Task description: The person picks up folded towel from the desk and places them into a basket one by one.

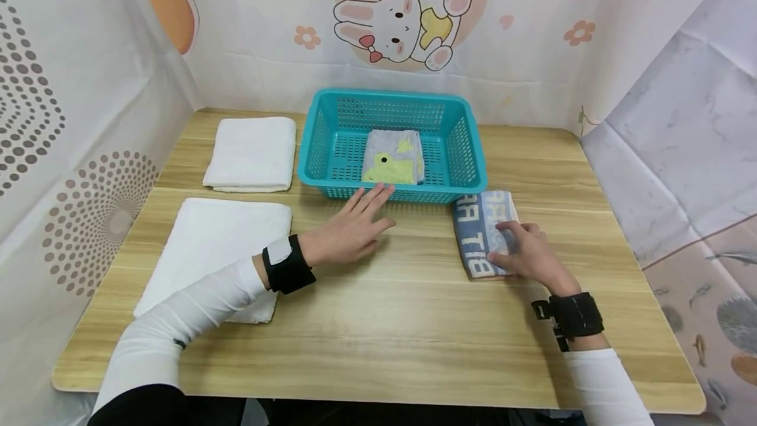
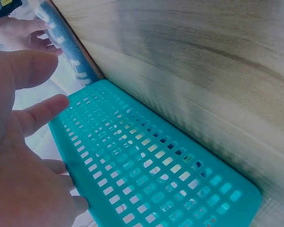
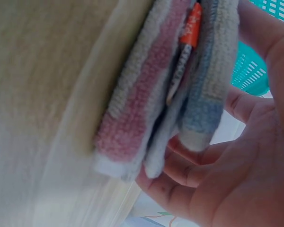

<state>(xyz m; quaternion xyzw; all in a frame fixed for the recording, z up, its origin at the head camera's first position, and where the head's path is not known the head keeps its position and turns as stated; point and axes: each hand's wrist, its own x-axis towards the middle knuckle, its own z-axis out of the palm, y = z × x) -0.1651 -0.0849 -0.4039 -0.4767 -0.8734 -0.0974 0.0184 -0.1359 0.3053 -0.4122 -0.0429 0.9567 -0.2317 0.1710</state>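
a folded blue, pale-lettered towel [image 1: 475, 235], right hand [image 1: 535, 254] gripping it; left hand [image 1: 349, 231] loose; only right wrist view shows orange label [image 3: 191, 25].

I see a light wood surface [image 1: 414, 340] with a white cloth [image 1: 254, 25] hanging behind it, showing a bunny [image 1: 399, 28] and flowers [image 1: 307, 37]. The left cloth [image 1: 89, 84] has round dots [image 1: 22, 94].
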